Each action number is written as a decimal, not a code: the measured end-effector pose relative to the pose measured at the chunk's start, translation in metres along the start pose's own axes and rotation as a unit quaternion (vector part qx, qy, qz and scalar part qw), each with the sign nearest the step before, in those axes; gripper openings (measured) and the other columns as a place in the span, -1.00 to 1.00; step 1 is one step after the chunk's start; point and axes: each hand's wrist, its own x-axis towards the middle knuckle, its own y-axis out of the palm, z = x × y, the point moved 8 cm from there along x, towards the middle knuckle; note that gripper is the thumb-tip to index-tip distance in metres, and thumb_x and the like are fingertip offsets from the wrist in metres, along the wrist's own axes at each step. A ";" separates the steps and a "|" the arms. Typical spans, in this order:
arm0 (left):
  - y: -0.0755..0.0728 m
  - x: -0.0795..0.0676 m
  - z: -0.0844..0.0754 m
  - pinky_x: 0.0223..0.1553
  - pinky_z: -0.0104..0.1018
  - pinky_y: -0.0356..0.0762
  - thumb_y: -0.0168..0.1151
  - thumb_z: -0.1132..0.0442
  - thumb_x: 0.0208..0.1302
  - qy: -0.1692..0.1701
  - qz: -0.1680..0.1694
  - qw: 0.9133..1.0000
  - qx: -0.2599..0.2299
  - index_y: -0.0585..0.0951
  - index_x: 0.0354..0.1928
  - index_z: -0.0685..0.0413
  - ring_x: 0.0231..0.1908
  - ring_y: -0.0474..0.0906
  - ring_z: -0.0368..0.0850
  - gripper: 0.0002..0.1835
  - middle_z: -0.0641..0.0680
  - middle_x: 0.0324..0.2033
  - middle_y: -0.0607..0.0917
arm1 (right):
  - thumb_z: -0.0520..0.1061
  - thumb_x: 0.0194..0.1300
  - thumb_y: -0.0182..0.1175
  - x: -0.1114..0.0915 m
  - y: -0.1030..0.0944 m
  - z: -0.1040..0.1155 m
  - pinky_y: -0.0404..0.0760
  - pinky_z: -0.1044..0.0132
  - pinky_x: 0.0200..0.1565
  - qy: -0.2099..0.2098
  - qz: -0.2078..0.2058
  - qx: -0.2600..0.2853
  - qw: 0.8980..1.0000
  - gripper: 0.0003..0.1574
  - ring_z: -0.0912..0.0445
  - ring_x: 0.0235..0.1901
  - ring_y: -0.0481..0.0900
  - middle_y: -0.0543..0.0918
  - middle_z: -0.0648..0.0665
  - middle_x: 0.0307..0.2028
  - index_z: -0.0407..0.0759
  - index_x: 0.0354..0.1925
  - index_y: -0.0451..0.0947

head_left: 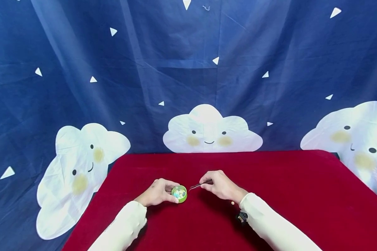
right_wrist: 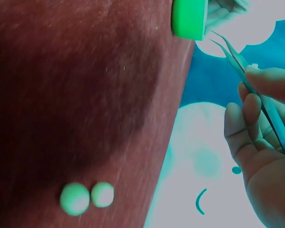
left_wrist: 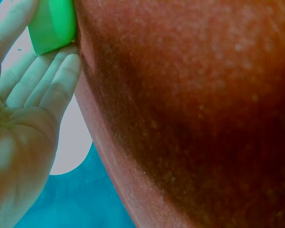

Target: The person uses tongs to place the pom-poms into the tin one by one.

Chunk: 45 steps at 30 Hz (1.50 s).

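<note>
My left hand (head_left: 158, 192) holds a small round green container (head_left: 183, 200) between thumb and fingers near the middle of the table. Through its round face, small pale, blue and dark pieces show, too small to name. My right hand (head_left: 220, 184) pinches a pair of tweezers (right_wrist: 270, 114) with thumb and fingers. Their thin bent tips point left toward the container and stand slightly apart, with nothing visible between them. In the head view the tips are just right of the container's rim.
Two small balls, a larger ball (right_wrist: 74, 199) and a smaller ball (right_wrist: 102, 194), lie side by side on the red cloth (head_left: 270, 177), below the right wrist. Behind the table hangs a blue curtain (head_left: 182, 83) printed with white clouds.
</note>
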 end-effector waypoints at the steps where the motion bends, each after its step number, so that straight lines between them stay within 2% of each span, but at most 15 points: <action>1: 0.000 0.000 0.000 -0.07 -0.25 0.67 0.62 0.25 -0.04 0.001 0.000 1.000 0.002 0.64 0.14 0.29 -0.11 0.72 -0.06 -0.36 0.15 -0.10 0.76 | -0.28 0.22 0.40 -0.002 -0.003 -0.001 0.65 0.34 -0.21 0.002 -0.003 0.000 1.000 -0.89 0.24 -0.33 0.60 0.70 0.07 -0.33 -0.15 -0.25 0.73; 8: -0.004 -0.001 0.000 -0.08 -0.24 0.68 0.63 0.27 -0.06 0.001 -0.004 1.000 0.005 0.64 0.13 0.28 -0.12 0.72 -0.04 -0.36 0.15 -0.11 0.76 | -0.29 0.20 0.41 -0.014 -0.019 -0.009 0.65 0.36 -0.25 0.002 -0.019 0.003 1.000 -0.89 0.25 -0.35 0.58 0.70 0.05 -0.32 -0.17 -0.26 0.73; 11: -0.005 -0.001 0.000 -0.09 -0.24 0.68 0.63 0.29 -0.07 0.005 -0.006 1.000 0.006 0.65 0.13 0.28 -0.12 0.72 -0.02 -0.36 0.16 -0.12 0.76 | -0.31 0.21 0.40 -0.020 -0.023 -0.014 0.65 0.36 -0.42 0.018 -0.017 0.020 0.999 -0.88 0.27 -0.49 0.56 0.69 0.02 -0.32 -0.19 -0.25 0.72; 15: -0.005 -0.001 -0.002 -0.08 -0.23 0.68 0.63 0.30 -0.07 0.010 -0.004 1.000 0.004 0.65 0.12 0.29 -0.11 0.72 -0.01 -0.37 0.17 -0.12 0.76 | -0.32 0.19 0.40 -0.028 -0.032 -0.018 0.62 0.37 -0.45 0.022 -0.020 0.021 0.999 -0.87 0.28 -0.51 0.54 0.69 0.03 -0.33 -0.19 -0.25 0.71; 18: -0.005 -0.001 -0.002 -0.08 -0.22 0.68 0.63 0.30 -0.06 0.011 -0.002 1.000 0.000 0.65 0.12 0.29 -0.11 0.72 -0.01 -0.37 0.17 -0.12 0.76 | -0.33 0.17 0.41 -0.034 -0.040 -0.019 0.63 0.39 -0.29 0.012 -0.029 0.005 0.999 -0.87 0.28 -0.38 0.56 0.70 0.06 -0.34 -0.18 -0.27 0.71; 26: -0.004 0.000 -0.002 -0.09 -0.22 0.68 0.62 0.29 -0.06 0.018 -0.001 1.000 0.002 0.64 0.12 0.33 -0.13 0.73 -0.01 -0.37 0.19 -0.12 0.76 | -0.34 0.17 0.41 -0.047 -0.057 -0.029 0.64 0.37 -0.28 0.023 -0.044 -0.001 0.999 -0.87 0.25 -0.36 0.60 0.70 0.06 -0.34 -0.18 -0.28 0.71; 33: -0.001 0.000 -0.002 -0.09 -0.22 0.68 0.62 0.30 -0.06 0.015 0.002 1.000 -0.004 0.64 0.12 0.32 -0.12 0.73 0.00 -0.37 0.18 -0.12 0.76 | -0.35 0.15 0.41 -0.058 -0.067 -0.036 0.64 0.36 -0.27 0.026 -0.049 -0.008 0.998 -0.86 0.25 -0.36 0.60 0.71 0.05 -0.35 -0.19 -0.29 0.71; 39: 0.000 0.001 -0.002 -0.09 -0.23 0.68 0.63 0.29 -0.06 0.021 0.003 1.000 0.005 0.65 0.11 0.31 -0.13 0.73 -0.01 -0.37 0.17 -0.13 0.76 | -0.36 0.15 0.41 -0.070 -0.076 -0.043 0.63 0.37 -0.28 0.034 -0.051 -0.007 0.998 -0.85 0.26 -0.37 0.59 0.71 -0.06 -0.36 -0.18 -0.30 0.70; 45: 0.000 0.003 -0.002 -0.09 -0.23 0.68 0.63 0.29 -0.07 0.021 0.003 1.000 0.009 0.65 0.11 0.31 -0.14 0.73 -0.02 -0.37 0.16 -0.13 0.76 | -0.36 0.15 0.41 -0.079 -0.081 -0.048 0.64 0.37 -0.29 0.039 -0.052 -0.011 0.998 -0.86 0.26 -0.37 0.59 0.71 -0.04 -0.36 -0.19 -0.30 0.70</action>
